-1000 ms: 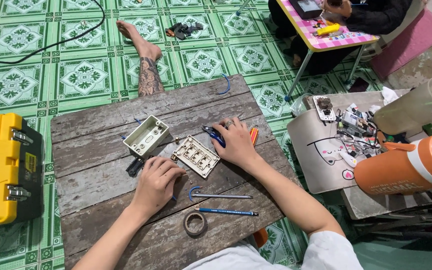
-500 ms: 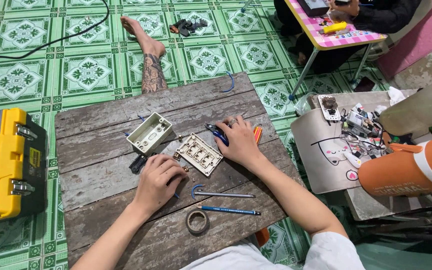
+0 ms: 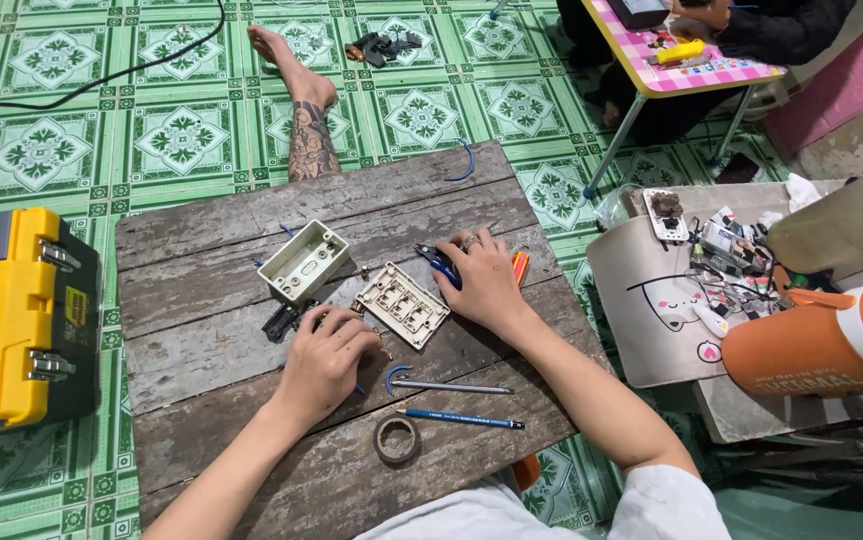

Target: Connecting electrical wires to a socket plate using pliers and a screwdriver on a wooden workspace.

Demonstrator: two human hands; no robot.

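Observation:
On the weathered wooden board [image 3: 211, 330], my right hand [image 3: 481, 280] closes over blue-handled pliers [image 3: 438, 264] next to orange-handled tools [image 3: 519, 266]. Just left of it lies a cream switch plate [image 3: 403, 304], face down. My left hand [image 3: 326, 355] rests curled on the board beside a small black part [image 3: 279, 320]; what it pinches is hidden. A cream wall box [image 3: 303, 261] sits open side up behind that hand.
A blue pencil [image 3: 461, 418], a thin metal rod [image 3: 451, 386] and a tape roll [image 3: 396, 438] lie near me. A yellow toolbox [image 3: 16, 320] stands left. An orange jug [image 3: 821, 340] and cluttered small parts are right. Someone's tattooed leg [image 3: 306, 110] stretches beyond the board.
The view has shifted slightly. My left hand has drawn up closer to the switch plate; my right hand stays on the pliers.

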